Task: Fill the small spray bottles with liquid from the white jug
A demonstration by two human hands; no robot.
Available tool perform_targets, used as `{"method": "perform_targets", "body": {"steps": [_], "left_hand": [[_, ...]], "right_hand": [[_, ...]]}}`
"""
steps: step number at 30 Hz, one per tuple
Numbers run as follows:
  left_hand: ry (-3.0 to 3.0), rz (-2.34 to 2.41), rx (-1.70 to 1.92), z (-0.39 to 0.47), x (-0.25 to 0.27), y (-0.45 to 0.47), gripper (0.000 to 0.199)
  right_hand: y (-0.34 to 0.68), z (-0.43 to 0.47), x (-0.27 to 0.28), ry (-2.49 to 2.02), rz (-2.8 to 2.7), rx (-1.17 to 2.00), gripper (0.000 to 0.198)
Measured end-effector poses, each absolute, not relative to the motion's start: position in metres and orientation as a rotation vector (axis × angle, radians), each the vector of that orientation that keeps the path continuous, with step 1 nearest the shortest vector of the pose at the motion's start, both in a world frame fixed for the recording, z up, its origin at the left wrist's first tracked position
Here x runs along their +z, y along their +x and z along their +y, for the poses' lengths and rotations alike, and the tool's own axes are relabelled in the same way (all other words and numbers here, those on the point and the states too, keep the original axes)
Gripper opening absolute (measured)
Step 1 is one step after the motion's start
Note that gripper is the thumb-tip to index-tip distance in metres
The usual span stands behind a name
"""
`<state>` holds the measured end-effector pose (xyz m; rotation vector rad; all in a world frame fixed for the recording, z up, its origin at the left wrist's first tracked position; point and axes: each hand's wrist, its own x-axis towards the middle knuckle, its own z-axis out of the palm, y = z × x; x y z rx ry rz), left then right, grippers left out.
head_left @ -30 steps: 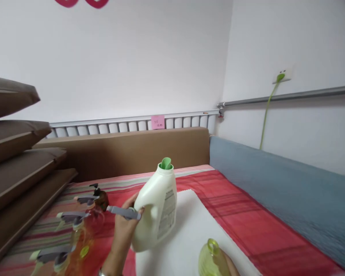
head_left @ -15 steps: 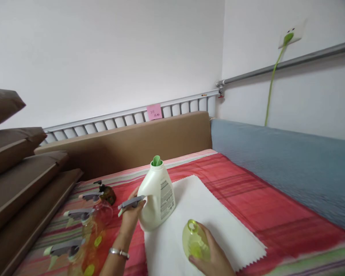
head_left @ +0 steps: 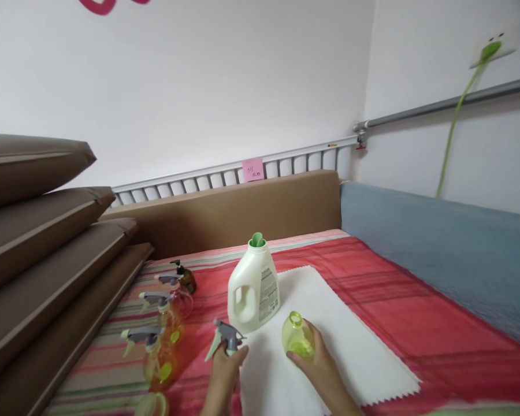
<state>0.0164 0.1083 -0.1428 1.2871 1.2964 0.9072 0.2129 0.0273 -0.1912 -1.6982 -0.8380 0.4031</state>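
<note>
My left hand [head_left: 224,370] is closed round a grey and pale-green spray trigger head [head_left: 227,335], left of the white cloth's edge. In my right hand [head_left: 318,361] is a translucent yellow-green spray bottle [head_left: 298,341] with an uncovered neck, held upright over the white cloth [head_left: 333,323]. Behind and between the hands a large white detergent jug [head_left: 255,289] stands upright, untouched, its hollow handle facing left. Its mouth shows a green pouring spout [head_left: 257,239].
Several spray bottles [head_left: 153,358] stand in a row at left, with a dark pump bottle [head_left: 185,277] behind them. Stacked brown cushions [head_left: 60,248] rise at far left. A brown cushion [head_left: 242,211] and a blue padded panel [head_left: 437,248] border the red striped sheet [head_left: 398,289].
My left hand has moved off the jug toward me, still holding the trigger head. My right hand keeps the yellow-green bottle. The camera view has swung a little to the left.
</note>
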Motion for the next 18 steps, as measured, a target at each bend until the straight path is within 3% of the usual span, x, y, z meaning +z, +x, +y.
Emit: {"method": "perform_targets", "body": {"steps": [9, 18], "left_hand": [[1.119, 1.262, 0.820, 0.092, -0.175, 0.044, 0.027], [1.086, 1.139, 0.888, 0.069, -0.159, 0.037, 0.026]], "right_hand": [[0.223, 0.011, -0.187, -1.666, -0.933, 0.562, 0.088], [0.238, -0.052, -0.201, -1.654, -0.797, 0.629, 0.069]]}}
